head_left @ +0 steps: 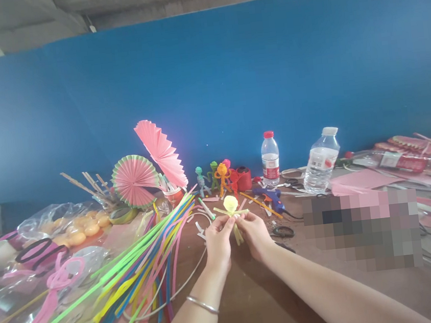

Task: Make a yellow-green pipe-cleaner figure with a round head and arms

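A small yellow figure with a round head and thin strip-like limbs is held upright between my two hands, above the brown table. My left hand pinches its left side, thumb and fingers together. From the right, my right hand grips it in the same way. Two yellow strips hang down between the hands. Behind it stand several small coloured figures in blue, green, orange and red. A silver bracelet circles my left wrist.
Long coloured strips spread over the left side. Pink paper fans, a blue glue gun, a red-capped bottle and a white-capped bottle stand or lie farther back. Pink paper and a blurred patch are at right.
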{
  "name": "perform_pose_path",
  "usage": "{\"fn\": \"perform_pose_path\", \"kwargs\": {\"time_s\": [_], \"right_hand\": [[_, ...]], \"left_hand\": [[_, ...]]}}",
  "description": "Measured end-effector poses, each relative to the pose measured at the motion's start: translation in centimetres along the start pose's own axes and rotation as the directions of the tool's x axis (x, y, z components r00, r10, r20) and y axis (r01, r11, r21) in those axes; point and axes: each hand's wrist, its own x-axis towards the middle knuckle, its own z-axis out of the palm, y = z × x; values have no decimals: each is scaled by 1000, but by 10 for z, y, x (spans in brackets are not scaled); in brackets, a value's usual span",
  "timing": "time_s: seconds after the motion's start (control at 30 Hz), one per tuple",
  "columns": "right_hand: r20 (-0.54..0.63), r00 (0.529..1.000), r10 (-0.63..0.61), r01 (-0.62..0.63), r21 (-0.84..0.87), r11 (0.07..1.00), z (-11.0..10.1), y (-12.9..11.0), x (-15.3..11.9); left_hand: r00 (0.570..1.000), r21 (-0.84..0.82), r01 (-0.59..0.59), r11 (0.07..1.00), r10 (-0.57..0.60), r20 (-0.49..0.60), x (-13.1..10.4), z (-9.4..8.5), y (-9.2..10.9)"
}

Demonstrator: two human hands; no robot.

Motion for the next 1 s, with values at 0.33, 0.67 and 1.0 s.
{"fn": "perform_pose_path", "kwargs": {"time_s": [0.33,0.67,1.0], "right_hand": [[-27,998,-48,43,-144,989,-1,2,-3],[-47,990,-136,121,-246,962,-1,-6,-7],[135,985,-112,127,-116,985,3,-6,-11]], "left_hand": [[983,-130,156,979,-141,118,0,-2,-2],[999,34,-11,999,13,-46,2,-5,-8],[992,105,-45,993,57,-116,1,-7,-7]]}}
